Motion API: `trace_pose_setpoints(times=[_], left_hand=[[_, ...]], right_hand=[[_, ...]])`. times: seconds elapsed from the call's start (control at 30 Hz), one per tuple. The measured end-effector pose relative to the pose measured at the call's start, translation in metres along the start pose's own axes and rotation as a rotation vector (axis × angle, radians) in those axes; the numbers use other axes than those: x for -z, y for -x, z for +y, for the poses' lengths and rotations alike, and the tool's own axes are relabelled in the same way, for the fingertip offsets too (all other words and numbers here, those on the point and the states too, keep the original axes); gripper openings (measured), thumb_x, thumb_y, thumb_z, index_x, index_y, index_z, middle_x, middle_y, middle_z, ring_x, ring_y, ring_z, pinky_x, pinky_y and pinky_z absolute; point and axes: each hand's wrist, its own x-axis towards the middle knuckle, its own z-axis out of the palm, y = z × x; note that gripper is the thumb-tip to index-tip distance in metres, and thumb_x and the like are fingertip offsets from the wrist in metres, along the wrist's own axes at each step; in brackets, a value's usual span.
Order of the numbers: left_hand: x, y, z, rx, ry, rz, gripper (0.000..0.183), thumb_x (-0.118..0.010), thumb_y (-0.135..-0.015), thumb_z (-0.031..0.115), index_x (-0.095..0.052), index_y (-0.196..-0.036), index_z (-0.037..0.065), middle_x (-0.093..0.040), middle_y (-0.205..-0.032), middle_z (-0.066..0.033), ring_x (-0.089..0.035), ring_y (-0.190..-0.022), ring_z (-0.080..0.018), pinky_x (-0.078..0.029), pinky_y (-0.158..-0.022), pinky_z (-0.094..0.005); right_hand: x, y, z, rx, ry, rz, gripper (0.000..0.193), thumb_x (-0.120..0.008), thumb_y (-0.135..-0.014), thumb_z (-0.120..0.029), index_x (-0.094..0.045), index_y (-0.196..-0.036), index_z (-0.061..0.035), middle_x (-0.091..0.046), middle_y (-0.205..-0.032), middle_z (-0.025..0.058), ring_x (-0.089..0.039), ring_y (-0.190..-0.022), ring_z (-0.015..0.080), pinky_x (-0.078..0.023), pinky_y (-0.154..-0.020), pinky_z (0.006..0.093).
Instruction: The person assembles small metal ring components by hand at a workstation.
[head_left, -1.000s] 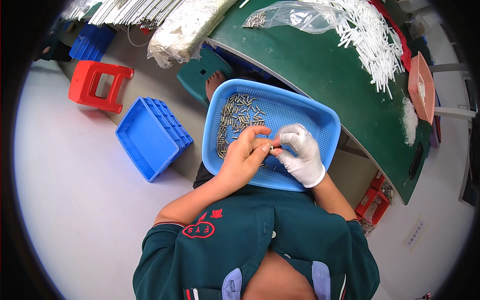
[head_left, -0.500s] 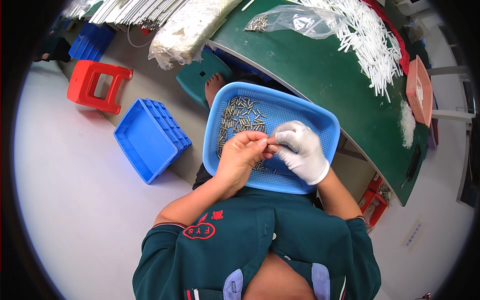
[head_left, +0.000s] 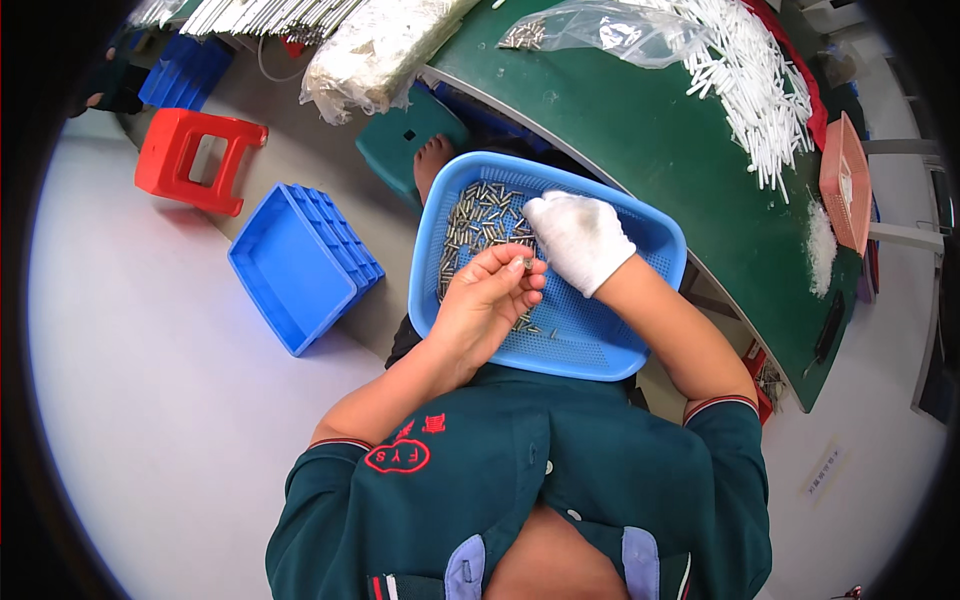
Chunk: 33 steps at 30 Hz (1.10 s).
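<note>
A blue perforated plastic basket (head_left: 640, 345) rests across my lap. Short silvery metal pins (head_left: 488, 215) lie scattered over its left part and bottom. My bare left hand (head_left: 489, 296) is over the middle of the basket, thumb and forefinger pinched together on a small metal piece (head_left: 527, 263), mostly covered by the fingertips. In a white glove, my right hand (head_left: 580, 240) reaches down at the right edge of the loose pins, just beyond the left fingertips. Its back faces up, and its fingertips are hidden beneath it.
A green table (head_left: 640, 130) curves along the right, bearing a heap of white sticks (head_left: 745, 100) and a clear plastic bag (head_left: 620, 35). A pink basket (head_left: 845, 185) stands at its far right. Stacked blue bins (head_left: 300, 265) and a red stool (head_left: 190, 160) stand on the left.
My right hand has left the left fingertips and moved forward, down toward the pins. The left hand stays near its place, still pinching. The view has shifted slightly.
</note>
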Motion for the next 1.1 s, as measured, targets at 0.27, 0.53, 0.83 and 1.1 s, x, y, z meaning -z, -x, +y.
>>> trace_pose_setpoints(times=[0.27, 0.53, 0.83, 1.1], left_hand=[[-0.004, 0.001, -0.024, 0.171, 0.086, -0.052, 0.012, -0.053, -0.091, 0.011, -0.055, -0.102, 0.006, -0.06, -0.096, -0.0074, -0.056, -0.088, -0.0153, -0.047, -0.078, -0.0287], [-0.017, 0.001, -0.041, 0.269, 0.05, -0.071, 0.011, -0.054, -0.091, 0.01, -0.055, -0.101, 0.006, -0.061, -0.097, -0.0077, -0.058, -0.087, -0.0153, -0.047, -0.08, -0.0295], [-0.015, 0.007, -0.024, 0.079, -0.015, -0.045, 0.01, -0.053, -0.091, 0.007, -0.055, -0.101, 0.004, -0.061, -0.094, -0.0085, -0.058, -0.084, -0.0154, -0.048, -0.076, -0.0282], [-0.01, 0.007, -0.02, 0.015, -0.059, -0.104, 0.011, -0.054, -0.091, 0.009, -0.056, -0.1, 0.004, -0.062, -0.094, -0.0083, -0.058, -0.083, -0.0144, -0.049, -0.074, -0.027]], right_hand=[[0.011, 0.019, 0.022, -0.029, -0.149, 0.035, 0.007, -0.058, -0.077, -0.01, -0.059, -0.083, -0.0042, -0.06, -0.072, 0.0148, -0.061, -0.068, 0.0311, -0.049, -0.062, 0.0398], [0.022, 0.053, 0.035, -0.101, -0.145, 0.175, 0.008, -0.061, -0.078, -0.005, -0.058, -0.085, -0.0022, -0.061, -0.071, 0.0127, -0.063, -0.065, 0.0251, -0.05, -0.061, 0.034], [0.015, 0.091, -0.016, -0.39, -1.309, 0.284, 0.011, -0.064, -0.081, 0.0, -0.059, -0.091, 0.0009, -0.061, -0.087, 0.0045, -0.058, -0.082, 0.0104, -0.047, -0.074, 0.0239], [-0.001, 0.087, -0.02, -0.344, -1.204, 0.343, 0.01, -0.066, -0.076, 0.002, -0.062, -0.085, 0.0, -0.059, -0.087, 0.0054, -0.058, -0.081, 0.0145, -0.048, -0.072, 0.026]])
